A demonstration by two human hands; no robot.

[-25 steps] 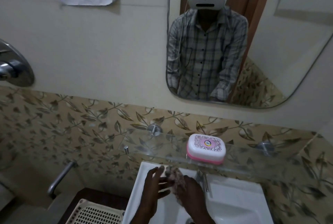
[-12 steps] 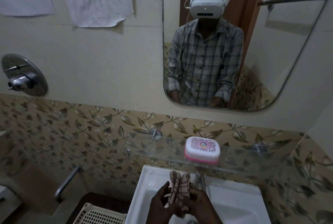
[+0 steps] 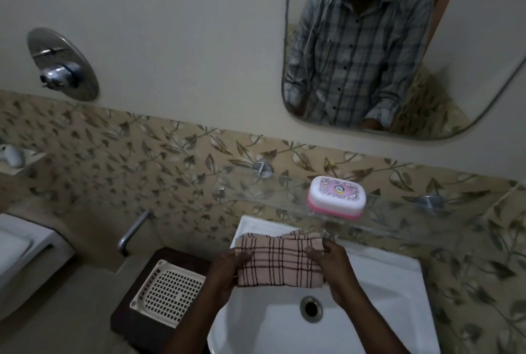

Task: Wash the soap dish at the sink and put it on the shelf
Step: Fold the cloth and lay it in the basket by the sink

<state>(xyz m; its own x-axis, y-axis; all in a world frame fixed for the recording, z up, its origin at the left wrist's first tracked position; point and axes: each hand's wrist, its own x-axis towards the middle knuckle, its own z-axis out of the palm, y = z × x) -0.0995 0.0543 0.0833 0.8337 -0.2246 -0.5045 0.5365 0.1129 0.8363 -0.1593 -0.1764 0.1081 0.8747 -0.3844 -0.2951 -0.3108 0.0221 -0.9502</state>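
Holding a pink checked cloth with dark wavy lines (image 3: 280, 264) stretched flat over the white ceramic sink basin (image 3: 392, 291), both hands pinching its ends: left hand (image 3: 227, 271) curled round the left edge, right hand (image 3: 330, 265) with thumb on top and fingers (image 3: 314, 249) folded over the right edge. Neither hand free, then.

Sitting closed on the clear glass wall shelf (image 3: 412, 222), up and behind the cloth, the white-lidded soap dish with a pink base and patterned top (image 3: 336, 198). Well apart from both hands, above and slightly right of the right hand, so nearer that hand than the left. Long axis running left to right, roughly parallel to the wall and to the stretched cloth. Resting near the shelf's front edge, upright and level as far as can be told.

Judging from this: dish looks placed already, with the cloth work likely a last drying or tidying step. Any further reach for the dish best suited to the right hand, going up and forward over the shelf's front edge, once the cloth is let go.

Off to the left, a white perforated plastic tray (image 3: 168, 294) on a dark stand, uninvolved.
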